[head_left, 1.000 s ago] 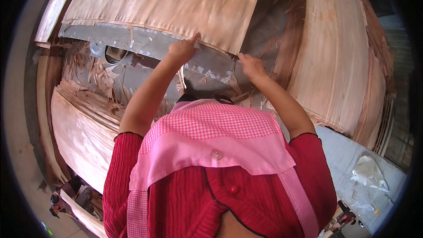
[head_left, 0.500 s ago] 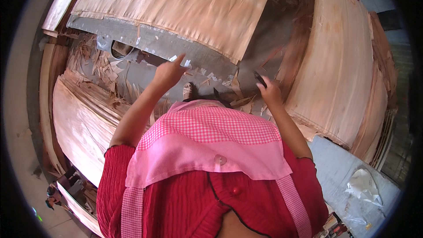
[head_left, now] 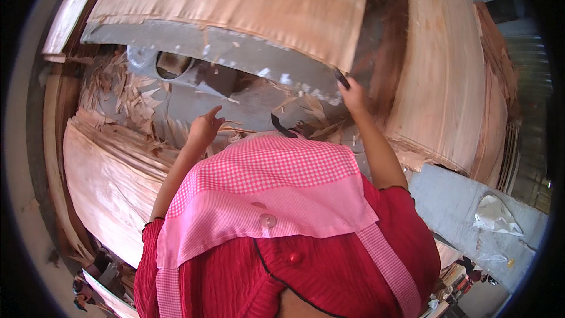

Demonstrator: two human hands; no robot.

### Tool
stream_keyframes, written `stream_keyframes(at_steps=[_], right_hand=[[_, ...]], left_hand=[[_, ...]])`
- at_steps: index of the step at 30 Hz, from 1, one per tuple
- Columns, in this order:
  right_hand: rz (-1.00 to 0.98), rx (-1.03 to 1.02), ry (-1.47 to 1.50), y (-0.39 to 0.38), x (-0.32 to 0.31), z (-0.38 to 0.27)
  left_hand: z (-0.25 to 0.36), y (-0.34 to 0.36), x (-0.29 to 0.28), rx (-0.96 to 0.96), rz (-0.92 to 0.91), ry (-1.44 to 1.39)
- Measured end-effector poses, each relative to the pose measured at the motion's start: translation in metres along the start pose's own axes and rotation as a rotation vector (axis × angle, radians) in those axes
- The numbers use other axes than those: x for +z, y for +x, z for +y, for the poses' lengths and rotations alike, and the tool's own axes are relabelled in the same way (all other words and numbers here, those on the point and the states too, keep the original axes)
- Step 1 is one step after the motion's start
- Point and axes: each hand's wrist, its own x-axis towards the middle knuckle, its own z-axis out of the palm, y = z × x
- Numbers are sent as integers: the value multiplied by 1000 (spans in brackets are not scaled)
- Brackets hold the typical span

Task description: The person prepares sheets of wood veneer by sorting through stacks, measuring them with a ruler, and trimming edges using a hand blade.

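Observation:
A wide sheet of thin wood veneer [head_left: 235, 0] lies across a grey table [head_left: 135, 32] in front of me, its near edge slightly ragged. My right hand [head_left: 354, 97] is closed around a short dark tool [head_left: 341, 78], whose kind I cannot make out. The tool's tip is at the sheet's near right corner; whether it touches is unclear. Short of the table's edge, my left hand [head_left: 204, 128] hangs in the air with the index finger stretched out and nothing in it.
Veneer stacks stand at my left [head_left: 112, 176] and right [head_left: 450, 82]. Torn veneer scraps [head_left: 132, 94] litter the floor under the table, near a round-mouthed grey duct [head_left: 173, 66]. A pale board [head_left: 447, 200] at right bears crumpled white wrapping [head_left: 497, 215].
My right hand has moved up with the dark tool to the sheet's near right corner. My left hand has drawn back from the table's edge toward me.

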Motion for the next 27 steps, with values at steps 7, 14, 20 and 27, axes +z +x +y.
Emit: stream_keyframes(at_steps=[7,14,20,27], right_hand=[[-319,144,866,-72,3,-117],[-674,-82,964,-80,85,-318],[-938,316,1111,-97,124,-370],[-925,65,863,-80,162,-388]], left_hand=[[-43,-22,-91,-120,-316,-1464],[-55,-38,-143,117,-473,-1515],[-76,-46,-153,201,-346,-1657],[-99,-30,-175,275,-93,-1837]])
